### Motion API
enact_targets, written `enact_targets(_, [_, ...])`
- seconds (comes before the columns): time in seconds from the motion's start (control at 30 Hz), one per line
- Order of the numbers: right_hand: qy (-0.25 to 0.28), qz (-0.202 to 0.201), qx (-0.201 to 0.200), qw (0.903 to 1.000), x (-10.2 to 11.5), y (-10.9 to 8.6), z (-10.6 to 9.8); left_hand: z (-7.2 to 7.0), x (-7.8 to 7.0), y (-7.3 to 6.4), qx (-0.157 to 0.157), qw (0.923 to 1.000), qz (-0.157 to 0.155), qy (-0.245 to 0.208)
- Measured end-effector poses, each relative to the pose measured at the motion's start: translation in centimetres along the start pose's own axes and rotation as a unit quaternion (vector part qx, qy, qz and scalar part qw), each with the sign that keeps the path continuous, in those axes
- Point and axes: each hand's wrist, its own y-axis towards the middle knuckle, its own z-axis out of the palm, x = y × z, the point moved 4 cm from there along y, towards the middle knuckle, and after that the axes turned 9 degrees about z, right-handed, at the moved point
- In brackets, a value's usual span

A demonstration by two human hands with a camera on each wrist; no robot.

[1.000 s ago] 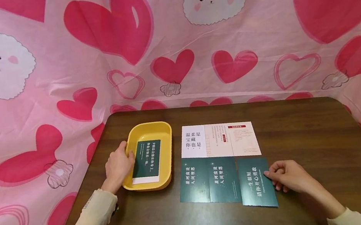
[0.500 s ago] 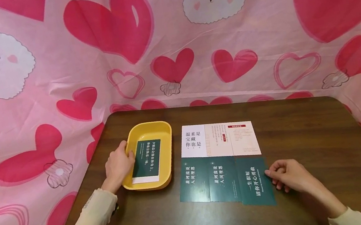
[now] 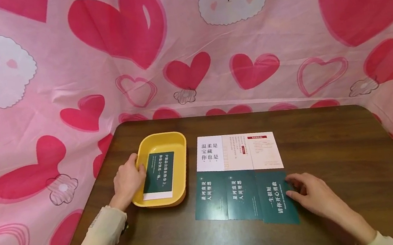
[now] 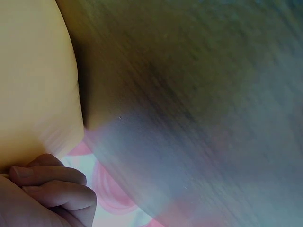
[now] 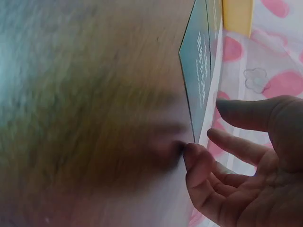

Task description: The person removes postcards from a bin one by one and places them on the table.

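My left hand (image 3: 128,182) grips the left rim of a yellow plastic tray (image 3: 164,143); in the left wrist view its fingers (image 4: 57,182) curl against the tray's wall (image 4: 38,71). Inside the tray lies a dark green card (image 3: 158,172) with white print, a white edge showing under it. My right hand (image 3: 316,195) is at the right edge of another green card (image 3: 278,201), which lies flat. In the right wrist view the thumb (image 5: 246,114) stands apart from the fingers, and one fingertip (image 5: 191,153) is down by the tabletop near the card.
Two more green cards, a left one (image 3: 209,196) and a middle one (image 3: 242,196), complete the near row. Behind them lie a white card (image 3: 208,153) and two pale printed cards (image 3: 264,150). A pink heart-print cloth (image 3: 183,35) hangs around the brown table (image 3: 336,139).
The rightmost green card has shifted slightly left, against its neighbour. My right hand has let go of its edge, thumb and fingers spreading apart. The left hand stays on the tray.
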Motion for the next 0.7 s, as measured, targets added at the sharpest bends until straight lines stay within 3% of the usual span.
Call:
enact_targets(0.27, [-0.022, 0.019, 0.019, 0.9994, 0.3, -0.3, 0.8, 0.0, -0.1, 0.0, 0.002, 1.0, -0.005, -0.001])
enact_targets(0.7, [-0.023, 0.027, 0.014, 0.9993, 0.1, 0.0, 1.1, 0.0, -0.2, -0.2, 0.003, 1.0, -0.008, -0.001])
